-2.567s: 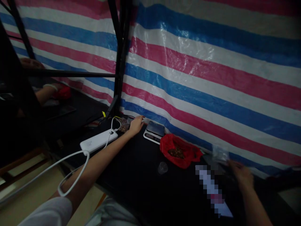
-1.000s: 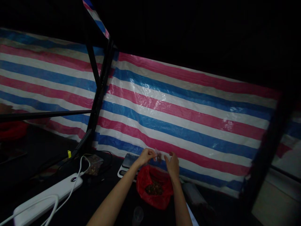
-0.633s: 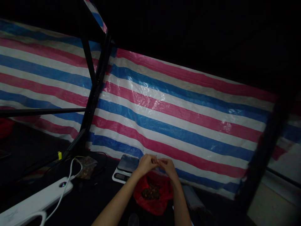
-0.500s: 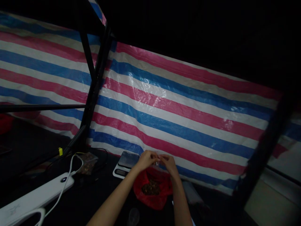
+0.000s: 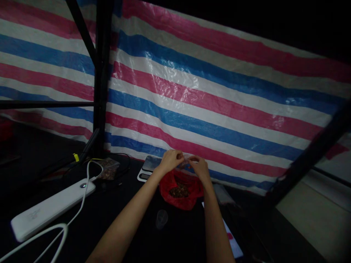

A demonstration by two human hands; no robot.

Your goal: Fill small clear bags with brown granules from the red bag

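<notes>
My left hand (image 5: 171, 160) and my right hand (image 5: 200, 168) are raised close together, fingers pinched. Between them they hold a small clear plastic bag (image 5: 185, 163), whose outline is faint in the dim light. Just below lies an open red plastic bag (image 5: 182, 204) with loose brown bits (image 5: 178, 190) inside. A small digital scale (image 5: 143, 176) with a dark top stands left of the red bag, partly behind my left hand. On the near side of the red bag is a small clear cup (image 5: 161, 218).
A white power bank (image 5: 52, 209) with a white cable (image 5: 82, 204) lies at left. Behind it is a clear bag of brown pieces (image 5: 109, 168). Clear plastic (image 5: 223, 194) and a lit flat item (image 5: 233, 243) lie at right. Striped sheeting (image 5: 192, 109) hangs behind, beside a black post (image 5: 101, 84).
The view has tilted down, so everything sits higher in the picture. My hands have moved slightly apart, and the clear plastic bag shows more between them.
</notes>
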